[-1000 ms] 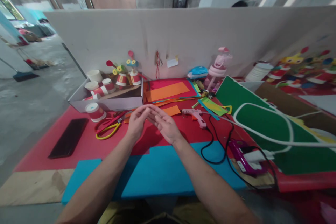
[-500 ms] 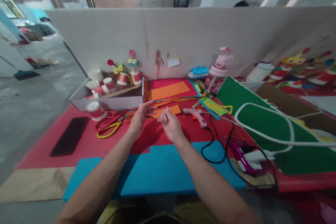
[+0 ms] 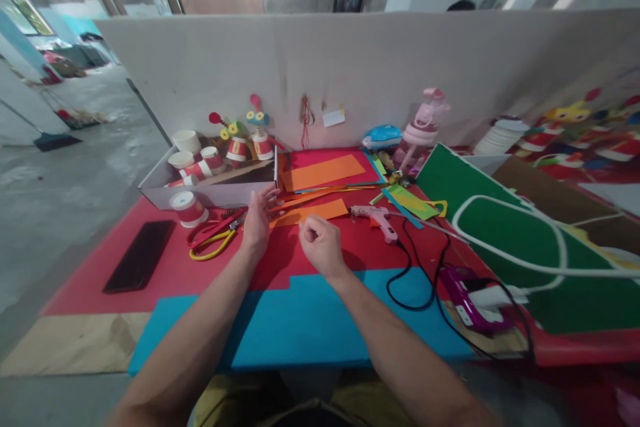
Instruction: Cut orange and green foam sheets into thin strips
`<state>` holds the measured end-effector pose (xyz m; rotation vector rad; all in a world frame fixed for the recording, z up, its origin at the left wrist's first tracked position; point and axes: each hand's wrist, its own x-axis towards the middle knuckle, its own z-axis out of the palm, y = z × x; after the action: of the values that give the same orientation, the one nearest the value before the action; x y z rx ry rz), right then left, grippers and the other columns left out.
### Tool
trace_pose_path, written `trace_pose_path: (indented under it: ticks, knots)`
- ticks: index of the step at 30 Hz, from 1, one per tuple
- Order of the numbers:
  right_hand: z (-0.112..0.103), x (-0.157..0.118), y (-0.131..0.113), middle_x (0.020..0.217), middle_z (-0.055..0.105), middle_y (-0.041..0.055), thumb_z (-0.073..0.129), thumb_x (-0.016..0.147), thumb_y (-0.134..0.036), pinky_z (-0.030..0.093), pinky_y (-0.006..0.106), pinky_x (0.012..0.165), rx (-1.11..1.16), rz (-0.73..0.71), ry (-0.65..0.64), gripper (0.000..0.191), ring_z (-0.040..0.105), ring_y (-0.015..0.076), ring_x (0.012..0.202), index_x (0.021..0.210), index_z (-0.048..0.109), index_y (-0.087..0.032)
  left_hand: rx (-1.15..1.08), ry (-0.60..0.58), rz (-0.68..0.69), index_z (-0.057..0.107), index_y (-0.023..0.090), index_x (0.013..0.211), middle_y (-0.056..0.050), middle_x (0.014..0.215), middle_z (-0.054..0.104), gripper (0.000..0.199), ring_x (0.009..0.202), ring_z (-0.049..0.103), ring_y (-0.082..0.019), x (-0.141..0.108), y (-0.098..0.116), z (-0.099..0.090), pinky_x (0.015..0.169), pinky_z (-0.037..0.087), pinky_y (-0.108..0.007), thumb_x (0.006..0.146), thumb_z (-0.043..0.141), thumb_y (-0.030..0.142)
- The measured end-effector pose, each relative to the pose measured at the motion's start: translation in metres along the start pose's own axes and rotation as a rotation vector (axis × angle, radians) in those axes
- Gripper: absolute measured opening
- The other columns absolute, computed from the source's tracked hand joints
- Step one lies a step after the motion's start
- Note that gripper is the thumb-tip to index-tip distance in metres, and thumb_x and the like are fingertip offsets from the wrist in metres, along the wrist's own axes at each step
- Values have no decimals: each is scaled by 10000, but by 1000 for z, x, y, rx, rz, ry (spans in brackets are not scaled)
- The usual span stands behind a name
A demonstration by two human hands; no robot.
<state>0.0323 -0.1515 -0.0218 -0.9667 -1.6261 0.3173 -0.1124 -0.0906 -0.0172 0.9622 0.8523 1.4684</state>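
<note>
My left hand (image 3: 257, 225) is raised above the red tabletop, palm turned inward and fingers stretched out, holding nothing. It is nearest to the scissors with yellow handles (image 3: 214, 251) and a red-handled tool (image 3: 213, 230), both lying to its left. My right hand (image 3: 321, 243) is curled into a loose fist, with nothing visible in it. Just beyond it lies an orange paper strip (image 3: 320, 211). A pink hot glue gun (image 3: 377, 219) rests on the table to the right of that fist. The two hands are apart from each other.
A white box (image 3: 210, 197) holds paper cups and cup figures. In front stand a cup (image 3: 187, 210) and a black phone (image 3: 140, 257). Blue sheets (image 3: 300, 327) line the near edge. At right are a purple power strip (image 3: 475, 300), cables and a green board (image 3: 500, 240).
My hands have moved farther apart. The left went slightly left, and the right dropped a little and turned, its fingers curling more. The view has shifted slightly.
</note>
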Motion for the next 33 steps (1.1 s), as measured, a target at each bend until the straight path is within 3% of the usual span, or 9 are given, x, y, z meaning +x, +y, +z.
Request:
trace_pose_path:
  ticks: [3, 6, 9, 12, 17, 19, 24, 27, 33]
  knots:
    - [2, -4, -1, 556, 349, -50, 516, 888, -152, 322, 242, 542, 3, -22, 16, 381, 356, 112, 522, 543, 371, -217, 27, -4, -10, 623, 225, 1190, -93, 1231, 632, 628, 920, 644, -186, 2, -3, -3, 758, 519, -305, 884, 377, 714]
    - [-3, 2, -5, 790, 581, 15, 623, 876, -270, 459, 293, 749, 16, -40, -34, 67, 565, 174, 780, 821, 620, -231, 26, -23, 9, 628, 225, 1187, -92, 1230, 639, 620, 945, 644, -192, 1, -5, -3, 776, 520, -314, 878, 399, 713]
    - [-6, 7, -5, 1160, 596, 89, 728, 796, -374, 441, 403, 977, 10, -57, -166, 438, 530, 261, 1158, 1203, 603, -267, 9, -39, 21, 636, 224, 1180, -89, 1229, 638, 607, 967, 638, -189, -1, -5, -3, 791, 519, -310, 876, 424, 705]
    - [-2, 4, 1, 946, 607, 53, 642, 844, -270, 494, 338, 825, 0, -5, -92, 96, 587, 207, 915, 934, 650, -238, 25, -24, 6, 637, 222, 1184, -92, 1232, 637, 610, 949, 642, -190, 0, -5, -4, 776, 522, -310, 882, 413, 702]
    - [3, -3, 8, 620, 484, -17, 535, 871, -158, 433, 260, 636, 48, 47, -27, 309, 476, 133, 597, 571, 497, -217, 56, -35, -5, 636, 216, 1193, -102, 1260, 633, 621, 961, 645, -199, 2, -8, -4, 778, 523, -320, 890, 388, 698]
    - [2, -1, 6, 821, 631, 27, 622, 878, -300, 479, 293, 769, 216, 110, -71, 121, 595, 171, 802, 782, 645, -230, 83, -59, 18, 641, 220, 1192, -100, 1289, 624, 602, 1017, 634, -207, 0, -7, -3, 813, 519, -324, 887, 414, 687]
    - [-4, 7, 3, 1385, 587, 84, 349, 923, -725, 436, 441, 1045, 799, 326, -289, 669, 518, 242, 1303, 1444, 436, -315, 167, -299, 67, 646, 222, 1215, -97, 1229, 667, 573, 1127, 608, -237, -7, 5, -4, 906, 499, -339, 781, 672, 595]
    - [-6, 8, 2, 1330, 635, 85, 284, 954, -701, 422, 442, 1074, 762, 297, -317, 644, 549, 241, 1277, 1329, 580, -269, 385, -471, 56, 712, 179, 1077, -84, 1032, 728, 488, 981, 660, -235, -12, 14, -4, 863, 504, -328, 647, 840, 371]
    - [-5, 5, -2, 1187, 706, 97, 492, 916, -653, 456, 428, 1041, 368, 189, -417, 533, 615, 256, 1168, 1113, 713, -209, 708, -564, 301, 764, 197, 877, -51, 833, 717, 167, 775, 642, -183, -13, 22, -4, 743, 495, -306, 728, 697, 232]
